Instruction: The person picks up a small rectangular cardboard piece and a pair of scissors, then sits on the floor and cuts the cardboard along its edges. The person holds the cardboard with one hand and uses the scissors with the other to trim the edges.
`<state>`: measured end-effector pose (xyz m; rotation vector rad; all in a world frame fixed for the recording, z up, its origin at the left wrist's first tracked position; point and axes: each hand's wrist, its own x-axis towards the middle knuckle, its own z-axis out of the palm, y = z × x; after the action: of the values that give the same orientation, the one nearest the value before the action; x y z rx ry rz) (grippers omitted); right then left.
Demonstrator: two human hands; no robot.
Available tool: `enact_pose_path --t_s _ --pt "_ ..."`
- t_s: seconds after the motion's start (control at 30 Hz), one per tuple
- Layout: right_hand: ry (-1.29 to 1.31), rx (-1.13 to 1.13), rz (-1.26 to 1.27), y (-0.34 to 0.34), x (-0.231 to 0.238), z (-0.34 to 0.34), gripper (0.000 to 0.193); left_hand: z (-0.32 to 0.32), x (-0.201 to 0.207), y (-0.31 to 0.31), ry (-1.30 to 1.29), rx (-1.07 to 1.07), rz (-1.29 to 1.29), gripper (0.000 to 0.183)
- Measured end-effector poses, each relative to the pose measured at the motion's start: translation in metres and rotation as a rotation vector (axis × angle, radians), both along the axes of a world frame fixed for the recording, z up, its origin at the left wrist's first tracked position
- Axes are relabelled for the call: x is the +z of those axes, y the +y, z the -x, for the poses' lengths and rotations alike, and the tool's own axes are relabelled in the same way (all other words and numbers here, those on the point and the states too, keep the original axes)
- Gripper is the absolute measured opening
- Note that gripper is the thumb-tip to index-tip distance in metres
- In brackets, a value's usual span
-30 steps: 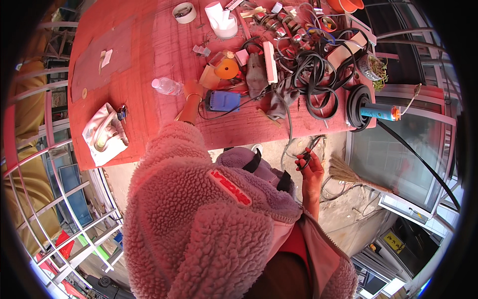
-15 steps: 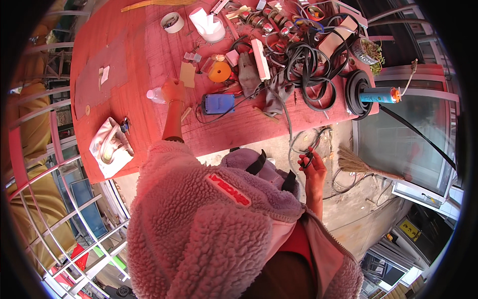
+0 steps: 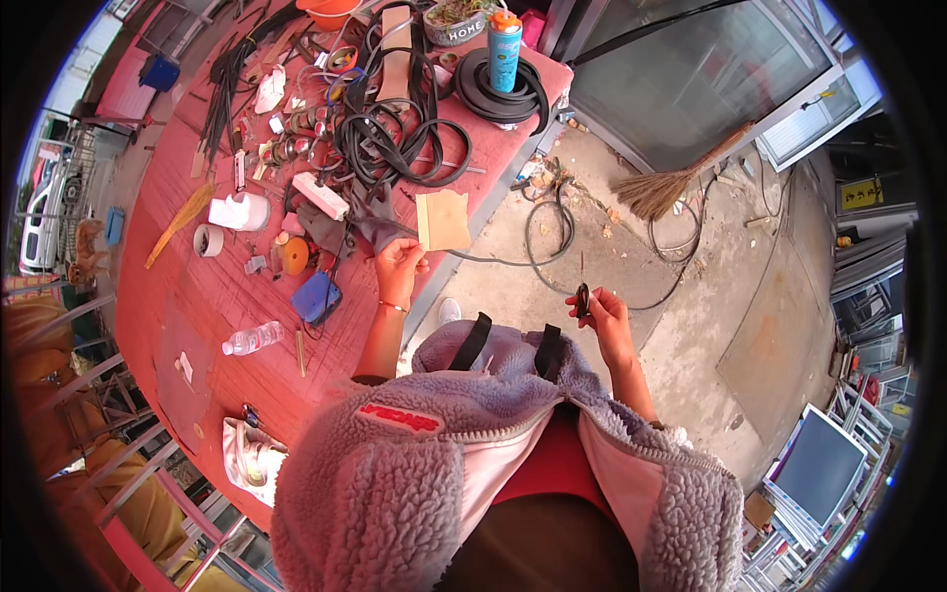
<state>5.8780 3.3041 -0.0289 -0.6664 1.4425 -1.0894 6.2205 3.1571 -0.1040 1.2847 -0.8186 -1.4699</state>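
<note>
At the left, a clear plastic bottle point(image 3: 254, 338) lay on the red table point(image 3: 187, 286), whose near edge slanted up rightward. The left hand point(image 3: 400, 271) pinched a tan card point(image 3: 445, 220) near its lower left corner; nearly square, the card reached up and right from the fingertips, out past that edge. Concrete floor point(image 3: 493, 296) stretched between the hands. The right hand point(image 3: 605, 321) curled around black-handled scissors point(image 3: 582, 300), their long axis near upright in view, blades pointing away from the body. Farther right slanted a straw broom point(image 3: 671, 187).
</note>
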Motion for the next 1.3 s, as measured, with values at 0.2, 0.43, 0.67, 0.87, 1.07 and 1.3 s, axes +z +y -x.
enact_pose_path --t_s 0.2,0.43,0.67,0.87,1.07,1.3 --pt "-0.148 -0.354 0.058 0.122 -0.019 0.131 0.035 0.197 0.015 0.047 0.002 -0.410 -0.100 0.006" --pt "-0.255 -0.711 0.262 0.228 -0.020 0.230 0.005 0.376 0.023 0.071 0.023 -0.725 -0.231 0.010" --pt "-0.297 -0.864 0.288 0.255 -0.043 0.327 0.006 0.525 0.021 0.045 0.004 -0.790 -0.214 0.009" --pt "-0.298 -1.258 0.218 0.318 -0.087 0.445 0.009 0.678 0.001 0.020 0.015 -0.788 -0.330 0.008" --pt "-0.374 -1.731 -0.483 0.457 -0.163 0.447 0.032 0.889 0.015 0.057 0.076 -1.139 -0.325 0.009" --pt "-0.700 -1.433 -1.227 0.508 -0.223 0.442 0.032 1.111 0.010 0.146 0.096 -1.507 -0.424 0.012"
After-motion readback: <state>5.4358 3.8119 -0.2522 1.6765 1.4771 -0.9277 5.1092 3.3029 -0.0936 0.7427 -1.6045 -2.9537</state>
